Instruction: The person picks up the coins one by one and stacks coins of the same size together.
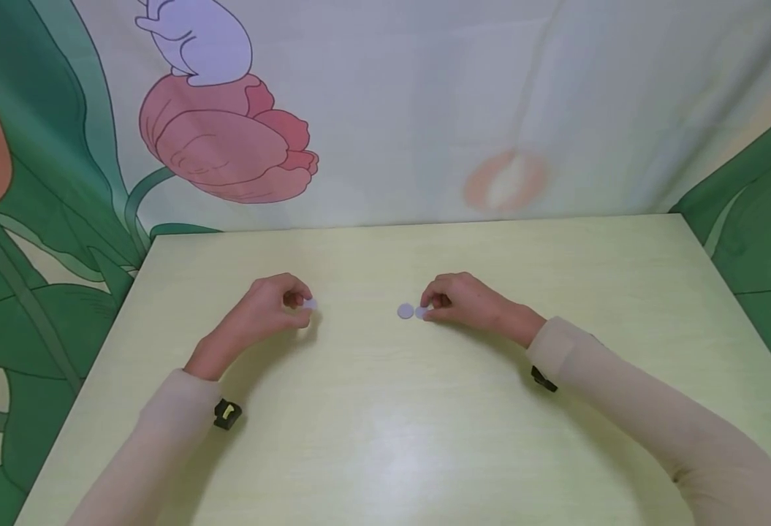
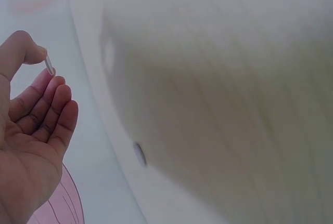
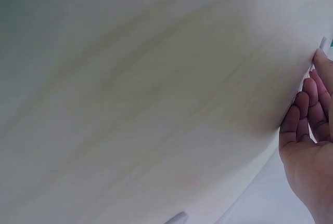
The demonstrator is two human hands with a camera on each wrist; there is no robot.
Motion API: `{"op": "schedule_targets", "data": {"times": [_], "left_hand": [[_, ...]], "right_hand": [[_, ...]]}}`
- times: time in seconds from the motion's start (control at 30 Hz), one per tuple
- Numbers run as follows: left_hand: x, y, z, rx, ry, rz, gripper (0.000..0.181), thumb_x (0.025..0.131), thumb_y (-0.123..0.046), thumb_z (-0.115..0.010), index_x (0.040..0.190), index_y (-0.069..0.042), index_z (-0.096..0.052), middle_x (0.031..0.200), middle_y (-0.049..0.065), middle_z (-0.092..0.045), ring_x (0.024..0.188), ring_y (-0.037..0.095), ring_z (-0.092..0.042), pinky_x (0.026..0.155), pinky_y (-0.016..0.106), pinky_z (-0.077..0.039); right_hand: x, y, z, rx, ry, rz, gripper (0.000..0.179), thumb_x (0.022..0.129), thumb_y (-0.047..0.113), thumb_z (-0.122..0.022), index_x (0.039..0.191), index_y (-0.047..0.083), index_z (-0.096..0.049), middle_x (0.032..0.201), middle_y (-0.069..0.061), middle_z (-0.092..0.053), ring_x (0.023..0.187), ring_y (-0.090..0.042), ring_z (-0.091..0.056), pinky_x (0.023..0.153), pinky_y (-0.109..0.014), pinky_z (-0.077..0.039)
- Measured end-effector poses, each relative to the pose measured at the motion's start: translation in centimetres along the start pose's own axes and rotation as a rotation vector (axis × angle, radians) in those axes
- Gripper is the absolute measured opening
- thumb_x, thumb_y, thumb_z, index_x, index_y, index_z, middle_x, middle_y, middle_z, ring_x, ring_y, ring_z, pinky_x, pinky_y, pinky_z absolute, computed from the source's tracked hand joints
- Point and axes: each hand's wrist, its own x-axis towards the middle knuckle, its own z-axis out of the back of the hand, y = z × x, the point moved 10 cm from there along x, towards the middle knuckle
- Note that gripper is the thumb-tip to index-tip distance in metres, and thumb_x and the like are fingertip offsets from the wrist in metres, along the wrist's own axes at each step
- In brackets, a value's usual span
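Observation:
In the head view my left hand (image 1: 272,303) hovers over the left part of the table, pinching a small pale disc (image 1: 310,304) between thumb and forefinger. The left wrist view shows that disc (image 2: 49,65) edge-on at the thumb tip, with the other fingers loosely bent. Right of centre, my right hand (image 1: 464,298) pinches a second pale disc (image 1: 420,313) low at the table; the fingers partly cover it. Just left of it lies a third flat round disc (image 1: 405,311), touching it or nearly so.
Both hands work above a pale wood-grain table (image 1: 372,409). A printed curtain (image 1: 385,109) with flowers and a white animal hangs along its far edge. Small black devices sit under both wrists, the left device (image 1: 227,414) and the right device (image 1: 544,378).

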Motion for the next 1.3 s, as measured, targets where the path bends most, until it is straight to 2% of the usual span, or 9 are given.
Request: {"op": "schedule_targets", "data": {"times": [0.23, 0.4, 0.53, 0.67, 0.97, 1.3], "left_hand": [[0.9, -2.3, -0.6, -0.009, -0.002, -0.052, 0.026, 0.086, -0.016, -0.076, 0.106, -0.003, -0.067, 0.099, 0.009, -0.065, 0.095, 0.026, -0.058, 0.081, 0.036, -0.051], [1.3, -3.6, -1.4, 0.003, -0.005, -0.086, 0.023, 0.086, -0.016, -0.076, 0.105, -0.005, -0.068, 0.097, 0.007, -0.064, 0.092, 0.024, -0.058, 0.081, 0.035, -0.051], [1.7, -5.2, -1.8, 0.016, -0.02, -0.15, 0.021, 0.086, -0.017, -0.077, 0.102, -0.006, -0.069, 0.095, 0.005, -0.064, 0.09, 0.022, -0.058, 0.082, 0.035, -0.051], [2.2, -6.6, -1.9, 0.058, -0.046, -0.207, 0.02, 0.085, -0.018, -0.078, 0.098, -0.006, -0.069, 0.092, 0.004, -0.064, 0.088, 0.021, -0.058, 0.08, 0.035, -0.05], [2.8, -9.0, -3.0, 0.166, -0.033, -0.286, 0.022, 0.085, -0.02, -0.077, 0.098, -0.004, -0.07, 0.091, 0.004, -0.062, 0.086, 0.021, -0.058, 0.08, 0.034, -0.05], [3.5, -10.8, -4.4, 0.183, -0.027, -0.321, 0.022, 0.086, -0.023, -0.079, 0.097, -0.006, -0.071, 0.088, 0.003, -0.061, 0.084, 0.019, -0.056, 0.076, 0.031, -0.049]], "right_hand": [[0.0, 0.1, 0.0, 0.01, 0.005, -0.009, 0.011, 0.092, 0.019, -0.078, 0.099, 0.012, -0.073, 0.081, 0.004, -0.057, 0.077, -0.014, -0.052, 0.072, -0.027, -0.045], [-0.2, -0.1, -0.5, 0.032, 0.041, -0.007, 0.012, 0.093, 0.02, -0.077, 0.101, 0.012, -0.072, 0.083, 0.005, -0.058, 0.077, -0.012, -0.052, 0.073, -0.026, -0.046], [-0.4, -0.3, -0.4, 0.036, 0.049, -0.014, 0.012, 0.093, 0.019, -0.077, 0.101, 0.012, -0.072, 0.084, 0.005, -0.06, 0.078, -0.012, -0.053, 0.074, -0.026, -0.047], [-0.4, -0.7, -0.1, 0.045, 0.033, -0.034, 0.012, 0.093, 0.018, -0.077, 0.102, 0.012, -0.073, 0.086, 0.004, -0.061, 0.08, -0.012, -0.054, 0.075, -0.027, -0.048], [-0.2, -0.7, 0.2, 0.045, 0.019, -0.037, 0.011, 0.093, 0.017, -0.076, 0.101, 0.01, -0.074, 0.086, 0.004, -0.062, 0.08, -0.013, -0.055, 0.075, -0.027, -0.049], [-0.2, -0.6, 0.3, 0.033, 0.004, -0.029, 0.011, 0.093, 0.018, -0.076, 0.1, 0.01, -0.075, 0.085, 0.004, -0.062, 0.078, -0.012, -0.056, 0.074, -0.026, -0.049]]}}
